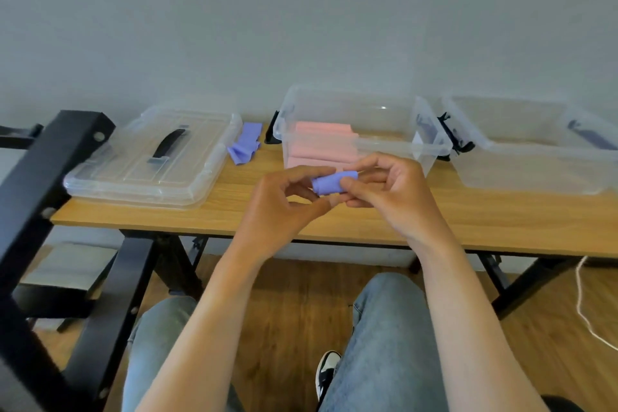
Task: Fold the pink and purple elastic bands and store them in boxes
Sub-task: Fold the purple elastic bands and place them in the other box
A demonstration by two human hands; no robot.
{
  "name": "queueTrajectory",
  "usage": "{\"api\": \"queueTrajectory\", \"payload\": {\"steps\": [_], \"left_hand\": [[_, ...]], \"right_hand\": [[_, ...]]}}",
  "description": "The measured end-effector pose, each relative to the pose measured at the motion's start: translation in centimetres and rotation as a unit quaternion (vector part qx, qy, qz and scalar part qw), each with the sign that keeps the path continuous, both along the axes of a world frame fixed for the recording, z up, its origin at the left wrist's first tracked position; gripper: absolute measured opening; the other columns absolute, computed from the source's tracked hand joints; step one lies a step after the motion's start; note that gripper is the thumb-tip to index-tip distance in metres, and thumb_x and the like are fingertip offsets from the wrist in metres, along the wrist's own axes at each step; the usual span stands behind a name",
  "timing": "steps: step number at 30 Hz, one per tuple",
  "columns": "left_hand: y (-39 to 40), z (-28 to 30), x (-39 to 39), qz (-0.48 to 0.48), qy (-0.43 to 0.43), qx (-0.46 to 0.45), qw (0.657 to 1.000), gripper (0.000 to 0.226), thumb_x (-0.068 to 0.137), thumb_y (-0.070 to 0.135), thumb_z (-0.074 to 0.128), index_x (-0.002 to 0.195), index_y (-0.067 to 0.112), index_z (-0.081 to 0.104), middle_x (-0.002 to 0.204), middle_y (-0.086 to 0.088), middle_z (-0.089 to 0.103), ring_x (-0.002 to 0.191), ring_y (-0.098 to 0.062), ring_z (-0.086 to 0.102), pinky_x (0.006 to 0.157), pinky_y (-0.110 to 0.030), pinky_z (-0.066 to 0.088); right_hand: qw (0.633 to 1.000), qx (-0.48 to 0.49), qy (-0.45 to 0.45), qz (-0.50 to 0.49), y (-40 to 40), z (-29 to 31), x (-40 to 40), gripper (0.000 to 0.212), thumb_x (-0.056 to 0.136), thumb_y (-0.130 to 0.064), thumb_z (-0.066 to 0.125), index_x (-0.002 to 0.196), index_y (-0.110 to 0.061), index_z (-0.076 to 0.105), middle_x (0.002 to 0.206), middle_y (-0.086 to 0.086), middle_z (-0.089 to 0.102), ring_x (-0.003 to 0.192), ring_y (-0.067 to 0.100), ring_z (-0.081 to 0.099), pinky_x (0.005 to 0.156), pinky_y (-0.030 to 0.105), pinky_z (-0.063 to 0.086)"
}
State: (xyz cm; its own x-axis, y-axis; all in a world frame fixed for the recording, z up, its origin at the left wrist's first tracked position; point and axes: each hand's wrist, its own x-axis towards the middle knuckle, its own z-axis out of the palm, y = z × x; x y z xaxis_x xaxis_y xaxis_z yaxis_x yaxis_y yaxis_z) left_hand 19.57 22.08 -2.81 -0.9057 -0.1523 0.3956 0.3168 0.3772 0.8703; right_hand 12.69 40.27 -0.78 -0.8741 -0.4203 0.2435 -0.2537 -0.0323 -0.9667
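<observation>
A folded purple elastic band (329, 183) is pinched between my left hand (284, 207) and my right hand (391, 191), just above the wooden table (234, 211) in front of the middle box. That clear box (431, 144) holds several folded pink bands (321, 145) stacked at its left side. A second clear box (535, 174) stands to the right with nothing showing inside it. Another purple band (245, 144) lies loose and crumpled on the table between the lids and the middle box.
Clear lids with a black handle (150, 160) lie stacked at the table's left end. A black metal frame (40, 194) rises at the left. My knees in jeans are under the table edge, and a white cord (582, 304) hangs at the right.
</observation>
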Motion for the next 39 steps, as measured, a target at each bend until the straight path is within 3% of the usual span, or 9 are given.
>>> {"api": "queueTrajectory", "payload": {"steps": [4, 7, 12, 17, 21, 25, 31, 35, 39], "left_hand": [[0.2, 2.8, -2.0, -0.015, 0.008, -0.009, 1.0, 0.023, 0.094, 0.023, 0.074, 0.117, 0.02, 0.075, 0.091, 0.004, 0.078, 0.079, -0.013, 0.076, 0.081, -0.03, 0.062], [0.5, 4.4, -4.6, -0.015, 0.001, -0.031, 0.999, 0.02, 0.094, 0.021, 0.075, 0.114, 0.019, 0.073, 0.081, 0.006, 0.075, 0.074, -0.012, 0.076, 0.081, -0.026, 0.06], [1.4, 6.4, -10.3, -0.059, -0.026, -0.043, 0.997, 0.02, 0.095, 0.019, 0.074, 0.112, 0.007, 0.073, 0.091, -0.009, 0.077, 0.078, -0.019, 0.076, 0.078, -0.029, 0.063], [3.2, 7.7, -17.1, -0.099, -0.064, -0.115, 0.986, 0.016, 0.096, 0.019, 0.072, 0.103, 0.005, 0.074, 0.09, -0.016, 0.075, 0.084, -0.033, 0.073, 0.084, -0.045, 0.063], [5.9, 8.8, -22.1, -0.122, -0.083, -0.174, 0.974, 0.014, 0.1, 0.02, 0.067, 0.1, 0.007, 0.069, 0.094, -0.011, 0.07, 0.086, -0.029, 0.068, 0.082, -0.04, 0.06], [9.1, 8.8, -27.6, -0.134, -0.083, -0.228, 0.961, 0.02, 0.101, 0.026, 0.064, 0.103, 0.007, 0.069, 0.103, -0.015, 0.069, 0.096, -0.035, 0.066, 0.087, -0.05, 0.057], [14.8, 8.0, -33.6, -0.147, -0.055, -0.254, 0.954, 0.024, 0.1, 0.024, 0.065, 0.119, 0.008, 0.066, 0.106, -0.009, 0.067, 0.092, -0.022, 0.06, 0.074, -0.026, 0.044], [18.3, 7.2, -37.3, -0.169, -0.065, -0.261, 0.948, 0.027, 0.098, 0.02, 0.068, 0.123, 0.011, 0.063, 0.114, -0.013, 0.069, 0.099, -0.025, 0.065, 0.08, -0.025, 0.043], [21.4, 6.0, -40.4, -0.189, -0.095, -0.31, 0.927, 0.029, 0.097, 0.017, 0.069, 0.124, 0.011, 0.06, 0.118, -0.015, 0.066, 0.105, -0.028, 0.063, 0.082, -0.028, 0.044]], "right_hand": [[0.999, 0.034, 0.033, 0.0, 0.7, 2.3, -1.9, 0.02, 0.088, -0.005, 0.078, 0.107, -0.002, 0.071, 0.086, 0.014, 0.079, 0.075, 0.028, 0.079, 0.067, 0.027, 0.063], [0.997, 0.052, 0.062, -0.01, 1.5, 3.9, -3.9, 0.02, 0.09, -0.005, 0.078, 0.109, -0.002, 0.071, 0.087, 0.016, 0.079, 0.077, 0.029, 0.079, 0.071, 0.031, 0.065], [0.991, 0.081, 0.095, -0.055, 3.0, 5.5, -8.6, 0.022, 0.088, -0.004, 0.08, 0.108, -0.008, 0.072, 0.086, 0.012, 0.079, 0.076, 0.025, 0.079, 0.071, 0.029, 0.064], [0.987, 0.119, 0.068, -0.089, 5.3, 6.2, -13.9, 0.029, 0.087, -0.005, 0.081, 0.114, 0.002, 0.072, 0.082, 0.01, 0.08, 0.079, 0.025, 0.079, 0.073, 0.028, 0.063], [0.986, 0.127, 0.028, -0.102, 7.8, 7.2, -17.6, 0.027, 0.09, -0.007, 0.079, 0.114, 0.002, 0.071, 0.084, 0.015, 0.079, 0.081, 0.024, 0.079, 0.073, 0.026, 0.064], [0.983, 0.149, 0.004, -0.112, 11.1, 7.8, -21.2, 0.017, 0.091, -0.007, 0.078, 0.107, -0.004, 0.073, 0.084, 0.012, 0.08, 0.083, 0.022, 0.08, 0.075, 0.025, 0.064], [0.975, 0.149, -0.036, -0.16, 16.2, 7.3, -26.9, 0.027, 0.091, -0.002, 0.077, 0.114, 0.008, 0.07, 0.101, 0.022, 0.077, 0.08, 0.019, 0.079, 0.072, 0.02, 0.062], [0.964, 0.104, -0.112, -0.217, 19.6, 6.5, -29.8, 0.036, 0.087, 0.003, 0.079, 0.12, 0.011, 0.064, 0.114, 0.025, 0.071, 0.079, 0.022, 0.079, 0.069, 0.021, 0.063], [0.948, 0.115, -0.164, -0.249, 21.8, 5.4, -31.7, 0.04, 0.082, 0.008, 0.082, 0.117, 0.015, 0.063, 0.114, 0.025, 0.068, 0.08, 0.027, 0.075, 0.059, 0.022, 0.062]]}}
